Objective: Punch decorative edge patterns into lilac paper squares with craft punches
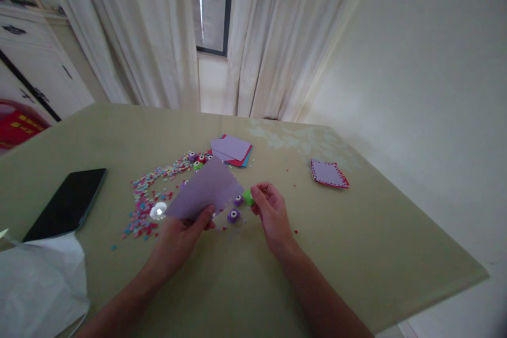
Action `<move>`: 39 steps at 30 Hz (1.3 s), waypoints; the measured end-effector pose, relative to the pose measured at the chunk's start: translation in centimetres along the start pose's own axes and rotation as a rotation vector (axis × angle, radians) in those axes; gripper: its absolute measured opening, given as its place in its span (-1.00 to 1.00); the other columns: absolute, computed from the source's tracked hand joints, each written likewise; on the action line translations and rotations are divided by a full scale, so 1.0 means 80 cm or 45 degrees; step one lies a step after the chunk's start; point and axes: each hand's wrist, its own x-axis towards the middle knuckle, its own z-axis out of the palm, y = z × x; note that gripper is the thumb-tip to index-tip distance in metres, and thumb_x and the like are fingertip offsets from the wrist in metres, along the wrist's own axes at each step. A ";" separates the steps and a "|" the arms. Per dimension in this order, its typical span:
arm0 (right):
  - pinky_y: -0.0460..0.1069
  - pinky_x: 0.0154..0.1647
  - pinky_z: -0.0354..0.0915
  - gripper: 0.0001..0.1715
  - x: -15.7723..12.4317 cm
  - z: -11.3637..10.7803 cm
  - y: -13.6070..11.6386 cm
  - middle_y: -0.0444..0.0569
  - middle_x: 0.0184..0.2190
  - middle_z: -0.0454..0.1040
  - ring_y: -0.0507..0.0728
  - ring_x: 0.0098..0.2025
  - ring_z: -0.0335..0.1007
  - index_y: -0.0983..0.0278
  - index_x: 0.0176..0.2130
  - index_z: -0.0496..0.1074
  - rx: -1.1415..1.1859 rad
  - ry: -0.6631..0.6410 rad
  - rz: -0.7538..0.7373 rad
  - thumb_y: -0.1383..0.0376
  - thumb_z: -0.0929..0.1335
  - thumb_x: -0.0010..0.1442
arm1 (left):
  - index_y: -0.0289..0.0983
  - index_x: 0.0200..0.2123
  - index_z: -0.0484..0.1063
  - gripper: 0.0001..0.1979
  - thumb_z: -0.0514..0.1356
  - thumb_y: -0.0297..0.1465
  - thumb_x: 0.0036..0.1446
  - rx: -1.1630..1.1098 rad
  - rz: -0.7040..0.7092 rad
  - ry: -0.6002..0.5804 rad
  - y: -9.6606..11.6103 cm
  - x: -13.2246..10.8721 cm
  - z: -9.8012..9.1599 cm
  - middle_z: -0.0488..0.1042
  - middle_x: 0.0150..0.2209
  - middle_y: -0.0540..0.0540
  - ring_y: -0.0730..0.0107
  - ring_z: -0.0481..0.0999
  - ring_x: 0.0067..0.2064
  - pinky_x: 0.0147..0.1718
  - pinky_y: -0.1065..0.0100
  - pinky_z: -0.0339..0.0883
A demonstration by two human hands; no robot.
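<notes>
My left hand [182, 234] pinches the lower edge of a lilac paper sheet [206, 189] and holds it up over the table. My right hand [269, 210] grips a small green paper punch [248, 197] at the sheet's right corner. Two purple punches [233, 215] lie on the table just below the sheet, between my hands. More small punches [198, 160], purple, red and green, sit behind the sheet.
Coloured paper bits [148, 195] are scattered at left centre of the green table [356, 253]. A stack of coloured sheets [232, 150] lies behind, a bordered lilac card pile [328, 174] to the right. A black phone [67, 203] and white tissue [39, 285] lie at left.
</notes>
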 end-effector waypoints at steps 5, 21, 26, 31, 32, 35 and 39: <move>-0.08 -0.51 0.13 -0.48 0.020 -0.021 -0.005 -0.18 -0.49 0.35 0.02 -0.51 0.20 0.28 -0.24 0.52 -0.316 0.004 -0.178 -0.13 0.42 0.24 | -0.23 -0.37 0.53 -0.65 0.34 -0.05 -0.01 -0.092 0.090 -0.042 -0.009 0.004 0.002 0.60 -0.54 -0.02 0.24 0.60 -0.49 -0.45 0.32 0.49; 0.12 0.06 0.23 -0.74 0.057 -0.033 0.015 0.17 -0.14 0.59 0.31 -0.01 0.42 0.34 -0.10 0.53 -1.913 -0.012 -0.524 0.24 0.31 0.46 | -0.20 -0.49 0.45 -0.56 0.17 0.02 0.21 -0.097 0.296 0.198 -0.017 0.017 -0.004 0.49 -0.61 0.01 0.32 0.48 -0.55 -0.54 0.37 0.33; 0.07 0.03 0.22 -0.74 0.060 -0.036 0.012 0.15 -0.10 0.56 0.26 0.02 0.40 0.30 -0.16 0.58 -2.065 -0.068 -0.491 0.27 0.31 0.45 | -0.21 -0.50 0.45 -0.53 0.17 0.07 0.15 -0.081 0.289 0.218 -0.014 0.020 -0.006 0.50 -0.60 -0.03 0.28 0.50 -0.55 -0.56 0.36 0.34; 0.08 0.06 0.23 -0.76 0.053 -0.039 0.000 0.17 -0.08 0.56 0.27 0.03 0.41 0.32 -0.09 0.57 -2.136 -0.079 -0.455 0.27 0.32 0.44 | -0.21 -0.54 0.45 -0.51 0.16 0.08 0.14 -0.052 0.284 0.244 -0.012 0.020 -0.009 0.52 -0.60 -0.05 0.27 0.50 -0.56 -0.56 0.36 0.32; 0.09 0.06 0.23 -0.78 0.049 -0.037 -0.002 0.19 -0.08 0.56 0.28 0.04 0.41 0.32 -0.09 0.57 -2.142 -0.079 -0.447 0.27 0.34 0.43 | -0.21 -0.54 0.45 -0.51 0.16 0.08 0.14 -0.048 0.285 0.243 -0.012 0.020 -0.009 0.52 -0.60 -0.05 0.27 0.50 -0.55 -0.56 0.36 0.32; 0.08 -0.01 0.27 -0.84 0.039 -0.033 -0.005 0.20 -0.06 0.55 0.28 0.00 0.46 0.31 -0.10 0.55 -2.129 -0.087 -0.416 0.29 0.40 0.36 | -0.21 -0.54 0.45 -0.52 0.16 0.06 0.16 -0.034 0.292 0.233 -0.012 0.020 -0.008 0.53 -0.60 -0.06 0.27 0.50 -0.54 -0.55 0.36 0.32; 0.02 -0.16 0.29 -0.77 0.031 -0.031 -0.003 0.14 -0.04 0.54 0.21 -0.12 0.53 0.28 0.00 0.47 -2.038 -0.062 -0.397 0.27 0.39 0.35 | -0.21 -0.53 0.45 -0.52 0.15 0.04 0.19 -0.018 0.308 0.234 -0.012 0.021 -0.009 0.53 -0.60 -0.05 0.28 0.49 -0.54 -0.54 0.36 0.30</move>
